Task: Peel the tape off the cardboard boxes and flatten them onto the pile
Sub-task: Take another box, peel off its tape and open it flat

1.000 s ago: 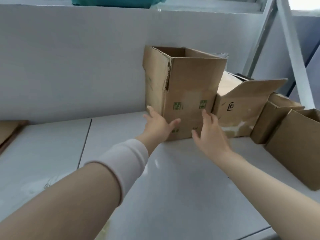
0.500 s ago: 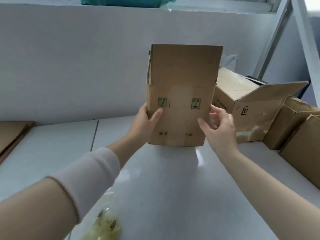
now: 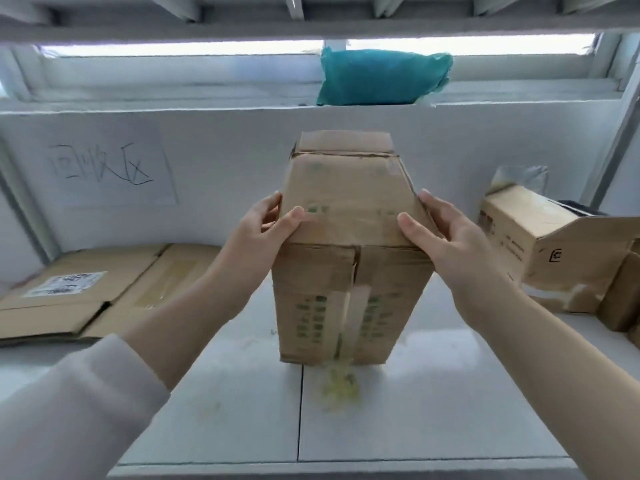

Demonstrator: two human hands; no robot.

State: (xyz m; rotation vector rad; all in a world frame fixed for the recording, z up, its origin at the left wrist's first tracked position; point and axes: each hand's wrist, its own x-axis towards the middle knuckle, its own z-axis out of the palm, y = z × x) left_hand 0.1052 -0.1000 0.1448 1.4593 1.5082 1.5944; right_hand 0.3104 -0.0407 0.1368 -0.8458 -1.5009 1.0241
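The left hand [image 3: 263, 230] and right hand [image 3: 446, 233] clasp the tall brown cardboard box [image 3: 349, 202] at nine and three o'clock, fingers [image 3: 268, 207] curled round its edges. That likely bares its taped seam [image 3: 356, 306] for peeling.

A second ago the box [image 3: 349, 209] stood open-topped at the back of the table [image 3: 450, 410]. Now it is in the middle of the frame, tipped so its taped seam faces the camera, with a strip of tape [image 3: 353, 320] hanging loose. The left hand [image 3: 258, 230] and right hand [image 3: 446, 233], reaching before, now grip its sides. A handwritten sign [image 3: 114, 168] has come into view at upper left.
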